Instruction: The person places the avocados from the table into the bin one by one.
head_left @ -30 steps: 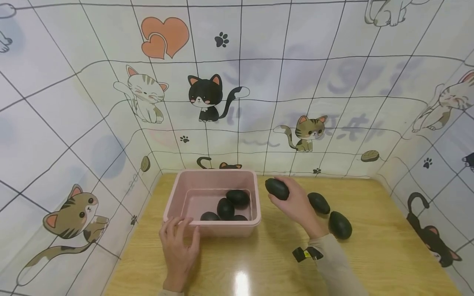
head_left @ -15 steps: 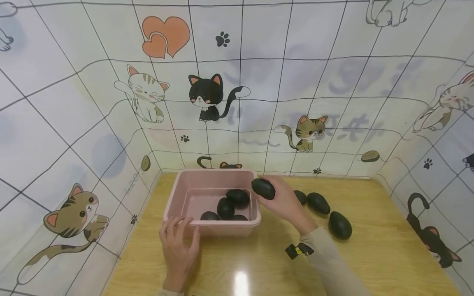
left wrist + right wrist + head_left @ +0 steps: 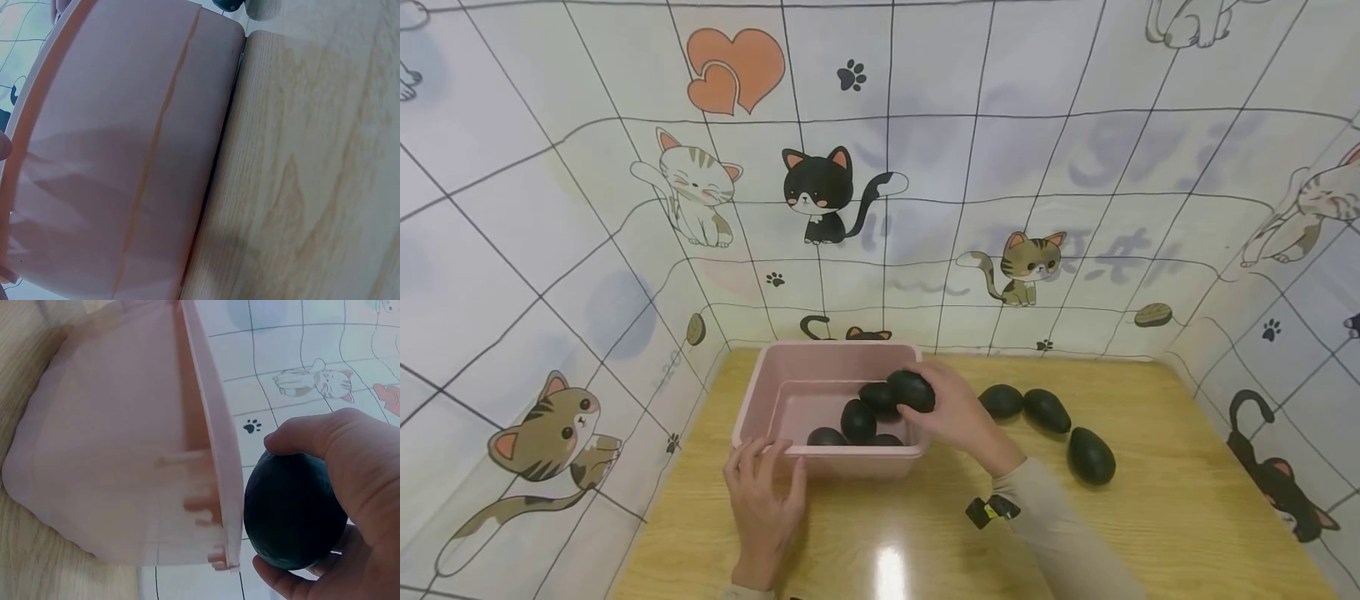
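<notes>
Loading step, seemingly: right hand (image 3: 953, 414) pinches an avocado (image 3: 912, 392) above the right side of the pink bin (image 3: 859, 451), lower centre of frame, left hand (image 3: 765, 504) relaxed on its near rim, next move calling for gentle lowering and release.

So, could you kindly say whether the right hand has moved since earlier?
Yes: the right hand has moved left, from beside the pink bin to its right edge.

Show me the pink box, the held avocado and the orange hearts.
Pink box (image 3: 852, 465), head view: front wall
Held avocado (image 3: 295, 511), right wrist view: middle of its skin
Orange hearts (image 3: 754, 65), head view: the larger heart
</notes>
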Available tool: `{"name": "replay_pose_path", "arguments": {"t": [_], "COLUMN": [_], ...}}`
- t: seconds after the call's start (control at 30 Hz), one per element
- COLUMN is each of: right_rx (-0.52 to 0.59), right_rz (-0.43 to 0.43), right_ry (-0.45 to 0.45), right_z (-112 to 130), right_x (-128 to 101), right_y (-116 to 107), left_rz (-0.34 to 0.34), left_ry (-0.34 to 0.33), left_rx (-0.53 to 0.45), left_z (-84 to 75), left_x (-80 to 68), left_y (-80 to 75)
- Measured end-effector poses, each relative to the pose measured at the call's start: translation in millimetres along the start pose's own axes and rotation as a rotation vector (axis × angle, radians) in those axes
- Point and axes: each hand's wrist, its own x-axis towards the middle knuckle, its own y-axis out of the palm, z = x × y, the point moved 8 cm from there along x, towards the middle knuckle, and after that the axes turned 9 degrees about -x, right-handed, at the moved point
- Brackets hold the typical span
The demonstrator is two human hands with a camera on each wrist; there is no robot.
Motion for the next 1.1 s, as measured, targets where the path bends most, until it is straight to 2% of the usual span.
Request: {"name": "replay_pose_path", "arguments": {"t": [0.37,0.6,0.83,1.1], "right_rx": [-0.028,-0.066,-0.056,-0.070], "right_rz": [0.040,0.029,0.036,0.022], "right_ry": [-0.057,-0.094,-0.066,-0.067], "right_z": [20,23,19,17], "right_x": [3,2,-3,-4], "right_y": [10,16,18,18], "left_rz": [-0.028,-0.038,-0.064,-0.054], "left_ry": [0.010,0.025,0.055,0.047], "left_rx": [-0.011,-0.018,-0.039,-0.033], "left_z": [0.0,-0.9,-4.2,-3.9], "left_x": [2.3,1.2,0.5,0.7], "left_y": [-1.4,-1.2,-2.7,-2.9]}}
